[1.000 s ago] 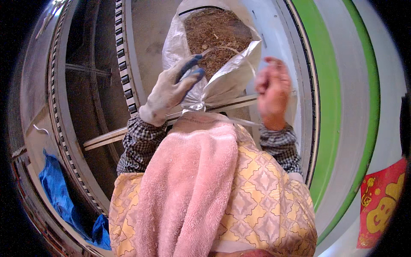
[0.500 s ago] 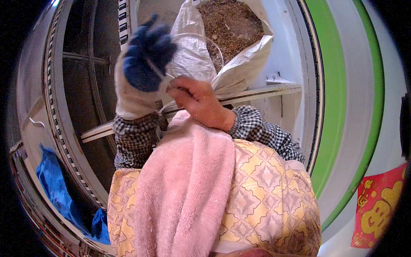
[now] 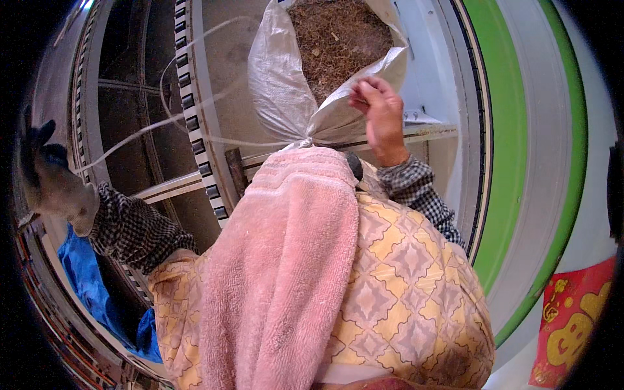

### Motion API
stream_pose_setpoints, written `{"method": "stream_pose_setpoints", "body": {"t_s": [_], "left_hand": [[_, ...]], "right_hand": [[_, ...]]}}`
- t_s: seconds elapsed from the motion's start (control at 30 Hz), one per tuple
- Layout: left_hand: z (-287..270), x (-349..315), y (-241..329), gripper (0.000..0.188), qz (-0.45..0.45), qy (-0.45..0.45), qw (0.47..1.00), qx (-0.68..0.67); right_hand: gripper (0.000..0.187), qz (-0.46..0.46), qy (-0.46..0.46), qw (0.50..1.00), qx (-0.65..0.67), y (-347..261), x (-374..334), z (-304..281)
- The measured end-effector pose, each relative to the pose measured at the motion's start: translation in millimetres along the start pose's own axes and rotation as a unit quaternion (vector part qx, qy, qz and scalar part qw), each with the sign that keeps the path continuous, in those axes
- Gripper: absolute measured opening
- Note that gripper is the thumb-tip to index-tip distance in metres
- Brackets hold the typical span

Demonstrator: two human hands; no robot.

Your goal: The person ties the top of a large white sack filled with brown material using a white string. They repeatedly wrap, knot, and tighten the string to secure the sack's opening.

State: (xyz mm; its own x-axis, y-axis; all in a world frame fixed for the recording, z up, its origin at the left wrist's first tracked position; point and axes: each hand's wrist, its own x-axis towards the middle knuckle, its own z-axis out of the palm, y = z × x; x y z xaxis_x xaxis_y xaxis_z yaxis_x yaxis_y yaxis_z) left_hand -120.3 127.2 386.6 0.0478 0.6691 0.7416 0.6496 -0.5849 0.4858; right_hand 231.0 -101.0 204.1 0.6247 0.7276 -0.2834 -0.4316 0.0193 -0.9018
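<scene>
My left hand [image 3: 47,170], in a white glove with dark blue fingers, is stretched out at the far left, closed around a white cord [image 3: 133,138]. The cord runs right from the glove, loops in the air and meets the gathered edge of a white woven sack [image 3: 276,88]. Dry brown plant matter [image 3: 341,42] fills the sack's open mouth. Bare and with fingers curled, my right hand [image 3: 382,117] is just over the sack's right side. Whether its pinched fingertips hold anything cannot be made out.
A pink towel [image 3: 279,260] hangs over my patterned yellow apron [image 3: 409,279]. Rails with black and white blocks [image 3: 188,104] run along the left, beyond a pale crossbar [image 3: 429,133]. Blue plastic [image 3: 91,279] lies low left; a green-edged panel [image 3: 513,162] stands right.
My hands have separated. The left hand has swung far left with the cord, drawing it out in a long line; the right has moved up and right, over the sack.
</scene>
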Motion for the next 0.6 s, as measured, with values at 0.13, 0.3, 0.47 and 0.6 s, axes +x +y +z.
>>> {"method": "stream_pose_setpoints", "body": {"t_s": [0.13, 0.3, 0.47, 0.6], "left_hand": [[46.2, -51.0, 9.0, 0.022, -0.083, -0.16, 0.984, 0.001], [154.1, -153.4, 70.0, 0.024, -0.052, -0.328, 0.896, -0.293], [190.7, -205.6, 109.0, 0.019, -0.269, -0.407, 0.797, -0.355], [197.4, -222.4, 104.6, 0.013, -0.363, -0.442, 0.742, -0.35]], "right_hand": [[0.014, 0.117, 0.063, 0.988, 0.08, 34.8, 8.7, -48.7], [0.017, 0.128, 0.022, 0.989, 0.074, 56.2, 23.1, -48.3], [0.013, 0.081, 0.04, 0.996, 0.013, 42.4, 30.3, -31.7], [0.012, 0.086, 0.023, 0.995, 0.042, 31.5, 30.6, -23.8]]}}
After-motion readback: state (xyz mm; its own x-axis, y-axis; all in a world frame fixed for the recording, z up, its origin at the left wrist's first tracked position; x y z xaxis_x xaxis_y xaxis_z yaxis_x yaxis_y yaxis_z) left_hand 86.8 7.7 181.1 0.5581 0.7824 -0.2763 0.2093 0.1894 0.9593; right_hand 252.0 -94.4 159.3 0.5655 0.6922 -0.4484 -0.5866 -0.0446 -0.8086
